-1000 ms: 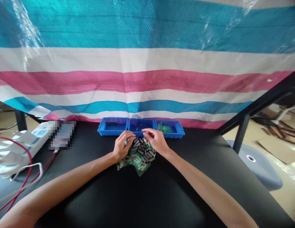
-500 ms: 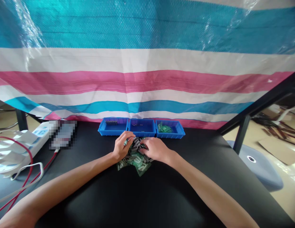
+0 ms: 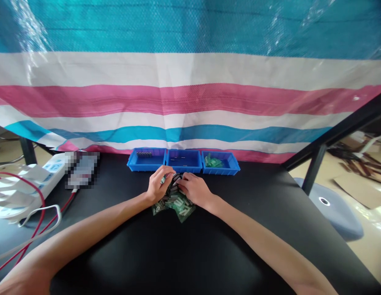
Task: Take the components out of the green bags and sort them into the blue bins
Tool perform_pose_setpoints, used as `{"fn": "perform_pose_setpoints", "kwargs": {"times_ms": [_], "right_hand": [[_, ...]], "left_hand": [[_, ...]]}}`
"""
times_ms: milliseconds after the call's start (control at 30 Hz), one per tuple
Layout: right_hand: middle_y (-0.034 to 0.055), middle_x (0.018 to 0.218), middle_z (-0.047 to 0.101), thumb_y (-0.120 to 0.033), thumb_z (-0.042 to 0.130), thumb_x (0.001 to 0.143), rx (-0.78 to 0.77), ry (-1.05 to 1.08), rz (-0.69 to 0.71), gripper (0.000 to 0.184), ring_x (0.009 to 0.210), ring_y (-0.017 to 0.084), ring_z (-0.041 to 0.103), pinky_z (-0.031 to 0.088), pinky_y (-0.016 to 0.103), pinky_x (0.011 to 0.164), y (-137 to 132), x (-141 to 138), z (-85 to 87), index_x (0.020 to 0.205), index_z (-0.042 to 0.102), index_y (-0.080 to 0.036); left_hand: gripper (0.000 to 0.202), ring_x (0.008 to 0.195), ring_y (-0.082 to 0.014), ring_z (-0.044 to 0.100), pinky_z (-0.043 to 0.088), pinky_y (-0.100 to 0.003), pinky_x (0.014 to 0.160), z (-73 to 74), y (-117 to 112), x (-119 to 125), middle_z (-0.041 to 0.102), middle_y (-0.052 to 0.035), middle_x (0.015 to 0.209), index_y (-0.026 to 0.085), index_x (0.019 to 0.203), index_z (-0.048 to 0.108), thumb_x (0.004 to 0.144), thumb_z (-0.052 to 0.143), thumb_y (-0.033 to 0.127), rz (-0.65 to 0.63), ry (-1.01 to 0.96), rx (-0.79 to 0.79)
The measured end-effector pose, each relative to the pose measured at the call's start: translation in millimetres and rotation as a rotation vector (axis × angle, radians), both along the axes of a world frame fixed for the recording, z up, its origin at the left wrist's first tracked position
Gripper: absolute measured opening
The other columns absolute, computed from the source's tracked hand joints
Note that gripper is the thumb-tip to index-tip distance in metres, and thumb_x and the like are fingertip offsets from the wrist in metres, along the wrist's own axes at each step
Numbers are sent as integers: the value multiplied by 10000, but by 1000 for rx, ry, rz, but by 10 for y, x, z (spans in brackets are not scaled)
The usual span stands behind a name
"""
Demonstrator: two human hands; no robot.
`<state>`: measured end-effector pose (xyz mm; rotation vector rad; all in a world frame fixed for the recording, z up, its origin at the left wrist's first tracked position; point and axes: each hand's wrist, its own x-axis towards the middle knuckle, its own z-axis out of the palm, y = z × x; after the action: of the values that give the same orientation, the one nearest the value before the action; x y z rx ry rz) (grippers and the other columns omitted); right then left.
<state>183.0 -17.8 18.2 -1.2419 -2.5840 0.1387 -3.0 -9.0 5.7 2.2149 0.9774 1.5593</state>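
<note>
A pile of small metal pieces and green plastic packets (image 3: 178,203) lies on the black table in front of me. At its left edge my left hand (image 3: 159,183) is closed, thumb against fingers, with a bit of something greenish showing inside the curl. On the pile's right side my right hand (image 3: 195,187) bends its fingers down among the dark metal pieces; whatever is at its fingertips is too small to make out. Behind the hands stand three joined blue bins: a left bin (image 3: 147,167) with a row of small cylinders, a middle bin (image 3: 184,168) with thin pieces, and a right bin (image 3: 221,171) with green packets.
To the left lie a white power strip (image 3: 52,168) with plugs, a blurred-out phone-like device (image 3: 82,170), and red and white cables (image 3: 44,205). A striped tarp (image 3: 190,98) hangs behind the bins. A grey stool (image 3: 334,213) stands right of the table (image 3: 166,262).
My right hand has drawn its fingers closer together and shifted slightly nearer my left hand. The left hand stays by the pile. The whole view has tilted a little.
</note>
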Motion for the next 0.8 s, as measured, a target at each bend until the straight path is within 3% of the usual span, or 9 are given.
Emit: {"fn": "perform_pose_setpoints", "kwargs": {"times_ms": [167,300,600,800], "right_hand": [[82,1042,580,-183,511,950,75,23,119,273,982,212,505,417,331,851,-6,1,7,1181,650,-221],[90,1096,590,-192,521,955,55,13,187,244,1048,229,486,392,357,855,18,13,-13,1135,680,-237],[104,1147,632,-200,491,969,77,34,215,217,1100,237,491,378,367,878,54,13,-61,1112,653,-179],[96,1071,663,-166,529,944,63,75,205,157,1057,231,517,379,356,858,37,-12,-60,1052,643,-158]], "left_hand": [[127,813,-143,597,493,-281,762,-1,4,4,623,-47,888,176,968,609,911,507,128,-11,-15,11],[134,819,-143,596,490,-279,764,-4,2,0,622,-49,890,174,967,608,908,504,113,-23,-18,6],[124,792,-138,585,486,-275,741,8,-11,1,621,-52,877,170,956,605,923,489,145,-16,0,-7],[133,770,-139,592,494,-272,715,5,-10,0,633,-55,866,171,941,613,935,482,195,-2,6,-17]]}}
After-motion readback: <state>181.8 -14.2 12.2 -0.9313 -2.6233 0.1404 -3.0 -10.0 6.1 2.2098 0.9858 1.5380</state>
